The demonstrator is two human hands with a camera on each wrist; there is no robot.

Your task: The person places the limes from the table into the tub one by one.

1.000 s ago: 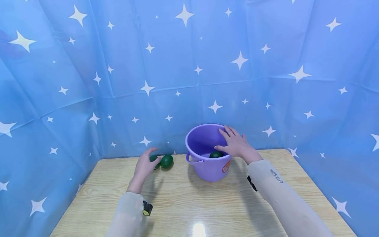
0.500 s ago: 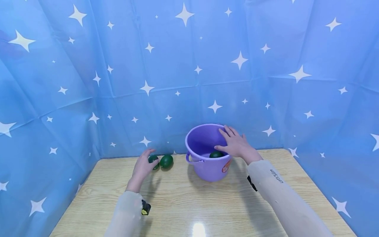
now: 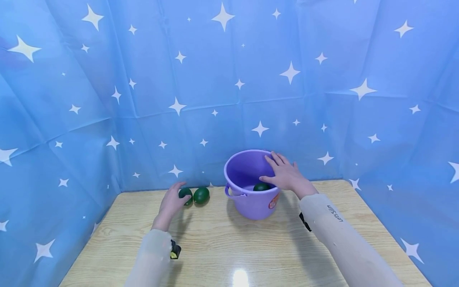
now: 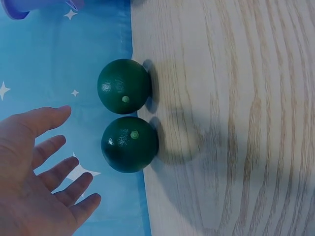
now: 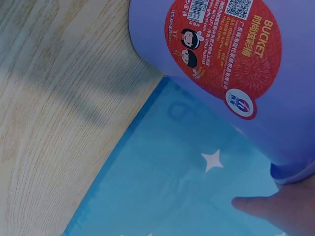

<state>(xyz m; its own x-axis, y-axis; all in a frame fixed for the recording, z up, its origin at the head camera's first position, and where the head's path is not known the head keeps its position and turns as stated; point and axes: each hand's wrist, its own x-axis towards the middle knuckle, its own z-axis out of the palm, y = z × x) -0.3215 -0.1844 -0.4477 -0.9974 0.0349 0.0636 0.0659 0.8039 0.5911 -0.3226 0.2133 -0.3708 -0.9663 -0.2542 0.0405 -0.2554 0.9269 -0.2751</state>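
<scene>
Purple plastic forms the bucket point(image 3: 251, 191), which is stood upright on the wooden tabletop point(image 3: 251, 247) near the blue star-patterned backdrop point(image 3: 229, 79). Its rim is covered on the right side by the right hand point(image 3: 287, 177), the fingers being laid nearly straight across the edge, so that this grip is wide and nothing is clasped by it. One dark green round fruit point(image 3: 261, 187) is seen inside the bucket, beside the thumb. A red label point(image 5: 224, 44) with printed figures is shown on the bucket wall in the right wrist view.

Two more green fruits are set side by side at the back edge of the tabletop, to the left of the bucket, almost touching each other. The left fruit point(image 3: 185, 195) is approached by the left hand point(image 3: 170, 204), whose fingers point(image 4: 49, 147) are spread and relaxed just beside it; whether contact is made cannot be told. The right fruit point(image 3: 201, 195) is left untouched. That grip is wide and nothing is held.
</scene>
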